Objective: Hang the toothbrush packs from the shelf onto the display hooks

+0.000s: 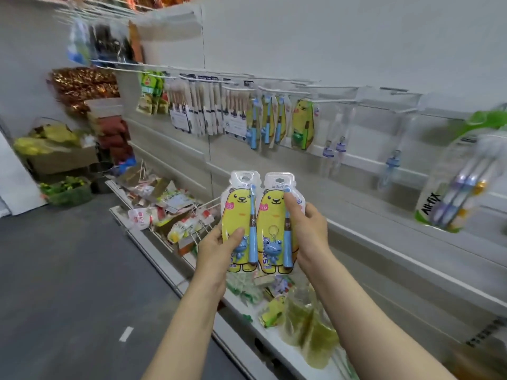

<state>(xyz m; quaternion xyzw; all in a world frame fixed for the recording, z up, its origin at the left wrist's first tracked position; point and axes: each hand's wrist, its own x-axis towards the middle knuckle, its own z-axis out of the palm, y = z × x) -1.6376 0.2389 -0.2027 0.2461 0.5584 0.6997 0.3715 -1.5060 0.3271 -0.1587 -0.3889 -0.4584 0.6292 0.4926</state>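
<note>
Left hand (219,242): grips the left yellow bear toothbrush pack (240,215) at its lower edge, thumb curled over the front.
Right hand (307,229): holds the right yellow bear toothbrush pack (271,212), thumb laid up its front, fingers behind.
Packs: upright, side by side, edges touching, raised in front of the wall panel, above the shelf (274,341).
Display hooks (277,90): higher up, carrying similar hanging packs (301,124).
Shelf: strewn with loose packs.

Both forearms are bare to the frame edge, with no sleeves, rings or watch showing.
</note>
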